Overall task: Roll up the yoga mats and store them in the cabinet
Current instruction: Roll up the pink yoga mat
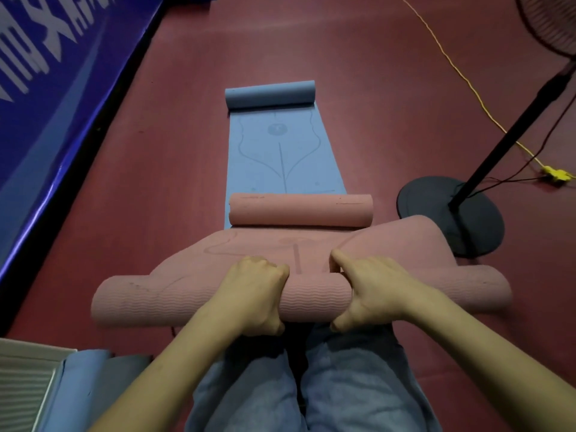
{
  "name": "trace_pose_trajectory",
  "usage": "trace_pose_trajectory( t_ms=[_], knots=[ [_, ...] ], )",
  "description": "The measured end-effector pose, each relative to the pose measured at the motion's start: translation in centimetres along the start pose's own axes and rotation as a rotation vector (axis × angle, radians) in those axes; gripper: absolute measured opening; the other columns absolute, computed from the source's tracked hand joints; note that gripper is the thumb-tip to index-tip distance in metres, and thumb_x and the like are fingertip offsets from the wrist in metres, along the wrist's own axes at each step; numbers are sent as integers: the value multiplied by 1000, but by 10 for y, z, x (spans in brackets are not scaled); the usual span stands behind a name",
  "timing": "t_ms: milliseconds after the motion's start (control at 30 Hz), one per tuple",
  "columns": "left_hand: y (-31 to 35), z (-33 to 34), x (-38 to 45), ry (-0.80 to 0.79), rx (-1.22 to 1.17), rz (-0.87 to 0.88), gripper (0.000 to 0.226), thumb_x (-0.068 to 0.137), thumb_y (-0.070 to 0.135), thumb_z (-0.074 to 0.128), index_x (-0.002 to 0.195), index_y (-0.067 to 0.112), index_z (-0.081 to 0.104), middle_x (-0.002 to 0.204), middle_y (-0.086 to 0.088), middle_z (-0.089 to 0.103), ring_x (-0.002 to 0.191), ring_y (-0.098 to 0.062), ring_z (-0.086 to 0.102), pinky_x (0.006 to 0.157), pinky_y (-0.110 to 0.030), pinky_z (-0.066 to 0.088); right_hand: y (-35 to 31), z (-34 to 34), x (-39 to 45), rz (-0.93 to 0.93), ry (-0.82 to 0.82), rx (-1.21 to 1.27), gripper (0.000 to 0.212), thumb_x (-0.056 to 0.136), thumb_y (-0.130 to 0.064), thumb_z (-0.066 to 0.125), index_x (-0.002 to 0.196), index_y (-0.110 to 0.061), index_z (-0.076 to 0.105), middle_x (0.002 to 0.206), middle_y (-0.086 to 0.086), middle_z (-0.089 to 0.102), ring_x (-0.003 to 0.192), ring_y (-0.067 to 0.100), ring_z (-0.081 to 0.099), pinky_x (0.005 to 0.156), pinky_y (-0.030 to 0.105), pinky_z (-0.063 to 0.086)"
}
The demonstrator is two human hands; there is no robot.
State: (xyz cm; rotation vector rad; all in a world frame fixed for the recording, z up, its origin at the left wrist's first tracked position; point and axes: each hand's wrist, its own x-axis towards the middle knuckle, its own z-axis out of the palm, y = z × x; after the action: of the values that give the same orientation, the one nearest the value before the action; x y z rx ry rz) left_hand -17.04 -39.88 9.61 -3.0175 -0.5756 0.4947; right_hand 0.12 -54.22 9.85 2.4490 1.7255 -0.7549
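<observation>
A pink yoga mat [149, 302] lies across the floor in front of my knees, its near end wound into a thick roll. My left hand [254, 296] and my right hand [372, 291] both grip that roll near its middle, fingers curled over the top. The mat's far end curls into a smaller roll [300, 210]. Beyond it a blue yoga mat [286, 157] lies flat, with its far end rolled [269, 95].
A fan stand with a round black base [436, 194] and slanted pole stands at the right, a yellow cable [467, 82] running past it. A blue padded barrier [53, 120] lines the left. Blue and grey rolled mats [90, 388] lie at the lower left by a white grille.
</observation>
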Motion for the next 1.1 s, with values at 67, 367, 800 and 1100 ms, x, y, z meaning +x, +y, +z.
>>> trace_pose_trajectory(
  t_ms=[67, 367, 800, 1100],
  knots=[
    [-3, -2, 4, -58, -1, -10, 56, 57, 52, 80, 100, 24, 57, 104, -3, 69, 95, -31, 64, 69, -34, 43, -1, 8, 0, 3, 37, -9, 77, 48, -73, 75, 100, -35, 33, 98, 3, 56, 93, 27, 47, 82, 39, 46],
    [-9, -10, 12, -128, -73, -2, 63, 54, 53, 84, 106, 25, 61, 102, -2, 68, 91, -29, 64, 66, -33, 43, -6, 9, -6, 21, 125, -4, 89, 46, -80, 71, 113, -33, 34, 104, -3, 59, 104, 25, 46, 89, 40, 43],
    [-8, 18, 5, 15, -135, -79, 75, 52, 65, 73, 111, 24, 53, 110, 4, 53, 102, -21, 45, 86, -35, 45, -14, 5, 11, -9, 76, -174, 83, 57, -60, 83, 115, -23, 36, 115, 3, 46, 100, 29, 55, 76, 36, 35],
    [-1, 26, -3, 192, -31, -52, 98, 29, 71, 88, 103, 18, 51, 92, 1, 63, 81, -24, 61, 63, -35, 46, -6, -38, 26, 14, -112, -9, 89, 49, -52, 92, 123, -23, 50, 119, -3, 63, 102, 24, 62, 86, 40, 55]
  ],
)
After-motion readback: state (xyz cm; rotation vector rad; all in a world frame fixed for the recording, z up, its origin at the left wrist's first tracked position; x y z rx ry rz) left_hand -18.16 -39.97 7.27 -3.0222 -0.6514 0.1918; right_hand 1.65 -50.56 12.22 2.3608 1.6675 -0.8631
